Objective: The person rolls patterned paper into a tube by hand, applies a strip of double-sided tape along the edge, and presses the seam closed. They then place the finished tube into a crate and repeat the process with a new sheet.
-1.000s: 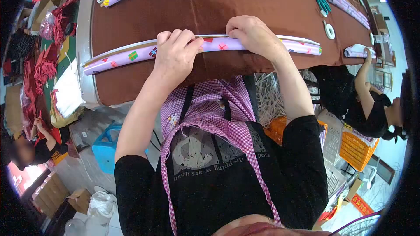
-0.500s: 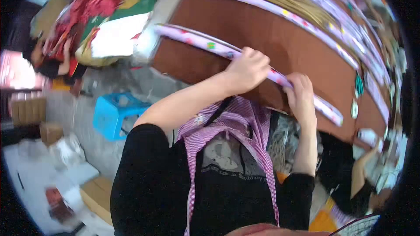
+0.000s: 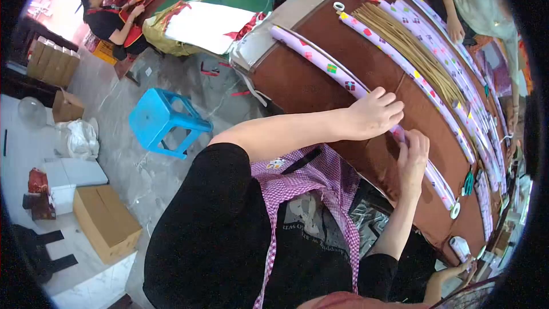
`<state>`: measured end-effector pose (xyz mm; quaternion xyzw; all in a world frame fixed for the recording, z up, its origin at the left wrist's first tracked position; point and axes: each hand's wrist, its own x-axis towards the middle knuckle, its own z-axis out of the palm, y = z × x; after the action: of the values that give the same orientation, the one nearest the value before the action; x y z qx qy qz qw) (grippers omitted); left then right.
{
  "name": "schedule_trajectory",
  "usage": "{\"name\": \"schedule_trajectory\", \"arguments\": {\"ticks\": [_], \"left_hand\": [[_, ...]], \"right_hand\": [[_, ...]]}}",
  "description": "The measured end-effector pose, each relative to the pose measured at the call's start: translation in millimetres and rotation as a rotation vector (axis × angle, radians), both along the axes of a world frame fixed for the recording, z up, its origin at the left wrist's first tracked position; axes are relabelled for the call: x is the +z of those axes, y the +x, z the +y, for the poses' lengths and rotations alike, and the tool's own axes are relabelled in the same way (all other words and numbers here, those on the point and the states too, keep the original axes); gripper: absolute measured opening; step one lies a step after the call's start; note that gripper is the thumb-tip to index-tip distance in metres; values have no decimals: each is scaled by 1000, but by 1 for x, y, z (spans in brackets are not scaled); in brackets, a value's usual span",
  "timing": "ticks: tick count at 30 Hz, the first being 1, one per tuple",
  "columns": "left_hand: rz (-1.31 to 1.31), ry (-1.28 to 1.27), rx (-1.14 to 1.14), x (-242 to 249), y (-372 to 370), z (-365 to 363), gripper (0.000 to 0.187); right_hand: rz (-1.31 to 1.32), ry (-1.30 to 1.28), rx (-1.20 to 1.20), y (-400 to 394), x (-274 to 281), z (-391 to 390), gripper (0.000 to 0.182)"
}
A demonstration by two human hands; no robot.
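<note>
A long, thin roll of lilac printed paper, patterned with small coloured gift shapes, lies diagonally on the brown table in front of me. My left hand is over its middle, fingers curled down around it. Just to the right, my right hand grips the same roll with thumb and bent fingers. The roll's lower end runs on past it towards a white ring of tape. Further back lies a second lilac roll, apart from both hands. My palms hide part of the held roll.
Thin brown sticks lie bundled behind the second roll, with more lilac rolls beyond. Green cord rests on the brown table. A blue stool stands on the floor at left. Co-workers' hands show at right.
My view has turned, so the table and both hands appear lower and further right. Both hands are still on the roll, with less space between them. The picture is sharper.
</note>
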<state>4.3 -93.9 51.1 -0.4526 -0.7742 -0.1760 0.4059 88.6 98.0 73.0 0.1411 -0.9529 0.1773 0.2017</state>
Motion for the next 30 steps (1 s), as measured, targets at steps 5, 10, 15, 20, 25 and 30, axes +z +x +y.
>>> {"name": "schedule_trajectory", "arguments": {"ticks": [5,10,15,20,25,30], "left_hand": [[-63,-78,-61,-13,-10,2,8],[-135,-50,-179,-19,-13,8,9],[-117,-43,-232,-25,-15,4,9],[-230,-122,-210,-17,-8,-2,13],[-185,-114,-192,-7,-12,18,32],[-290,-161,-283,-18,-19,22,25]], "right_hand": [[47,15,12,-7,-7,1,22],[86,-13,-3,-9,-26,8,25],[237,1,-18,-13,-45,10,25],[232,-28,-65,-6,-45,8,28],[261,-22,-104,-5,-47,10,27],[272,-47,-98,-4,-45,9,26]]}}
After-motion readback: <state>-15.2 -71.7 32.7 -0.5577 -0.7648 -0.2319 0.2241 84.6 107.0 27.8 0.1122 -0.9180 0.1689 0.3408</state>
